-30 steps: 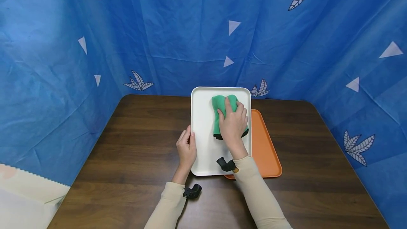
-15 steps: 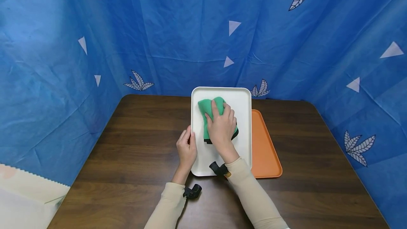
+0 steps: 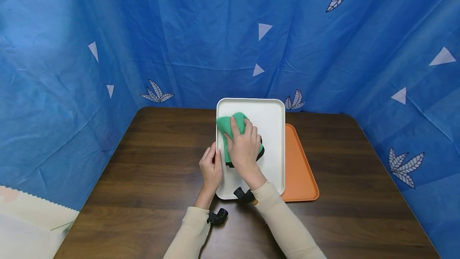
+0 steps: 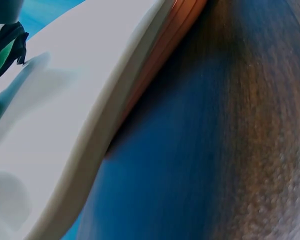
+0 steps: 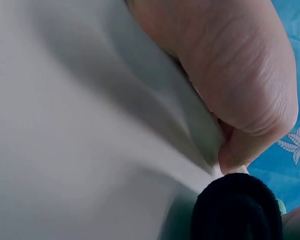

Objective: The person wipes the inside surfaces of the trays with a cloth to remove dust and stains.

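Observation:
A white rectangular tray [image 3: 272, 131] is held at its left edge by my left hand [image 3: 211, 172], thumb on the rim and fingers along the outer side. On the tray's inner surface my right hand [image 3: 245, 147] grips a folded green cloth [image 3: 223, 126] with black trim and presses it down, near the left rim. In the right wrist view the left hand [image 5: 235, 75] pinches the tray's rim, and the cloth's dark trim [image 5: 237, 207] fills the bottom. The left wrist view shows the white tray's side wall [image 4: 97, 117] above the table.
An orange tray [image 3: 299, 171] lies on the wooden table [image 3: 161, 163], partly covered by the white tray, to its right. A blue patterned curtain [image 3: 215, 43] hangs behind and at both sides. Black cameras sit on both wrists.
My right hand has slid the green cloth leftward and slightly nearer across the white tray, from its right half to the left rim. The left hand and both trays stay nearly still.

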`<state>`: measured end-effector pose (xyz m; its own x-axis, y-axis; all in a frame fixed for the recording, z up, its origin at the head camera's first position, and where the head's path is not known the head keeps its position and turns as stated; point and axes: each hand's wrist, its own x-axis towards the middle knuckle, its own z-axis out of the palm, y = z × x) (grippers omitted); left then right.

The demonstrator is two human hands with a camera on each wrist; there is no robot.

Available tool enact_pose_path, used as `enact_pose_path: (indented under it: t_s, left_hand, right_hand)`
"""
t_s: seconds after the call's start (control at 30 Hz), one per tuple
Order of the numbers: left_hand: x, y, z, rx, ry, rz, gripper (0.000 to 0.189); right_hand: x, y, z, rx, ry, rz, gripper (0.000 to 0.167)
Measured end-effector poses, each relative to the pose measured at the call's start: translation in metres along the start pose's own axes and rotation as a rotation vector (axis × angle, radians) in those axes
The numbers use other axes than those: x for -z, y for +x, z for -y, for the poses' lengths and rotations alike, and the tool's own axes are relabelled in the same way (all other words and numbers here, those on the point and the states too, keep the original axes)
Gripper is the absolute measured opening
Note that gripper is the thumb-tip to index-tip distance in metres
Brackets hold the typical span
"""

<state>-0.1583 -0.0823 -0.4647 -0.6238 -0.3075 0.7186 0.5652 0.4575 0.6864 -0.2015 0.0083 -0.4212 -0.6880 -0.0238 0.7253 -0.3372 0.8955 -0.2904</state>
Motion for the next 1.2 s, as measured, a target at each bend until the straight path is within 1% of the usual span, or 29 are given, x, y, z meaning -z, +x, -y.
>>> enact_pose_path:
  t_s: [0.43,0.67,0.8,0.9,1.03,1.1,1.2]
  left_hand:
    - [0.000,-0.001,0.000,0.008,-0.017,0.023,0.026]
    - [0.000,-0.001,-0.002,0.009,-0.002,0.017,0.026]
    - [0.000,-0.001,-0.001,0.013,-0.008,0.021,0.026]
    - [-0.004,-0.005,0.011,0.009,-0.004,0.015,0.025]
    - [-0.009,-0.011,0.030,-0.001,0.010,0.003,0.026]
    - [-0.009,-0.013,0.034,-0.003,0.014,0.005,0.026]
    - [-0.009,-0.014,0.037,-0.005,0.011,0.013,0.027]
  right_hand:
    - [0.006,-0.002,-0.015,-0.004,0.022,-0.019,0.049]
    - [0.010,-0.004,-0.029,-0.029,0.025,-0.032,0.049]
    - [0.013,-0.005,-0.038,-0.064,0.009,-0.026,0.049]
    - [0.016,-0.006,-0.045,-0.101,0.002,-0.018,0.049]
    - [0.019,-0.006,-0.054,-0.151,0.003,-0.011,0.048]
    - [0.021,-0.006,-0.058,-0.176,0.012,-0.010,0.048]
    - [0.023,-0.006,-0.066,-0.215,0.023,-0.004,0.048]
